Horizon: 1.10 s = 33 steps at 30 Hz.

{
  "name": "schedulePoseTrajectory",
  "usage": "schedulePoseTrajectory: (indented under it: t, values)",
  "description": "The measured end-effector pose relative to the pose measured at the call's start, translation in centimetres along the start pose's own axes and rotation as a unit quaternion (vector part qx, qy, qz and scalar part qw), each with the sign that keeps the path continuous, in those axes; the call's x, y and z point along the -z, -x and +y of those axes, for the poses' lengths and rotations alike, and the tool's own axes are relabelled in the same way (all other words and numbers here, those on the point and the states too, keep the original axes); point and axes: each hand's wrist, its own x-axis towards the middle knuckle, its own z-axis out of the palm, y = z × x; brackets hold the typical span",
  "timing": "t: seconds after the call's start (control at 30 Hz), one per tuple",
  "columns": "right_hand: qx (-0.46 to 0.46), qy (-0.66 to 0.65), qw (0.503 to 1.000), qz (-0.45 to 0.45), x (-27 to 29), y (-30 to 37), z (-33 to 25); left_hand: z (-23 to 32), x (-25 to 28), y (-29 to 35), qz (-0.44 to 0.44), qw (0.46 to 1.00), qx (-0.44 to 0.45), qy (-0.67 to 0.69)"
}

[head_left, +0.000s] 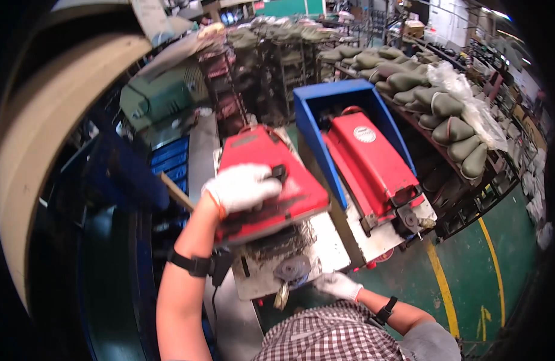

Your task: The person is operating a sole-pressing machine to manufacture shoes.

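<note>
My left hand (244, 188), in a white knitted glove, is closed around a black handle (279, 174) on a worn red machine cover (289, 192). The cover's near edge sits raised above a pale metal base plate (328, 243), with a dark, stringy mass in the gap. On the plate's near end is a grey round fitting (292, 269) with a brass-coloured piece (282, 296). My right hand (339, 285), gloved too, is low beside the plate's near right corner; its fingertips are unclear, and I cannot tell whether it grips anything.
To the right stands a second red machine (374, 162) inside a blue metal hood (334, 90). Past it, a rack holds many olive-green shoe-shaped pieces (449, 105) and clear plastic wrap (470, 105). A large tan curved panel (61, 126) arches at left. Yellow lines (443, 289) mark the green floor.
</note>
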Motion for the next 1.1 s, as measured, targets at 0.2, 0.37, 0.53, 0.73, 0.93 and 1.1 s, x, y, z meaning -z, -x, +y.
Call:
schedulePoseTrajectory:
  t: [0.2,0.37,0.53,0.73,0.93,1.1]
  values:
    - [-0.132,-0.086,0.949,-0.271,-1.8,-2.1,-2.0,-2.5,-8.9,-0.4,-0.112,0.993,0.023,0.042]
    - [-0.119,-0.289,0.874,-0.371,-5.7,-5.5,-1.9,-5.6,-16.7,-0.3,-0.033,0.997,0.003,-0.076]
    - [-0.126,-0.52,0.705,-0.465,-7.8,-7.7,1.5,-6.4,-20.8,-0.7,-0.013,0.992,0.041,-0.116]
    - [-0.193,-0.428,0.799,-0.377,-3.3,-4.9,0.2,-6.2,-20.9,-0.6,-0.001,0.993,0.036,-0.114]
    - [-0.078,-0.266,0.947,-0.163,9.1,1.1,-0.3,-5.4,-21.1,-0.5,0.044,0.993,0.054,-0.098]
    - [0.203,0.191,0.898,0.341,18.1,6.6,-4.0,-6.5,-23.2,-0.6,0.23,0.966,0.097,0.07]
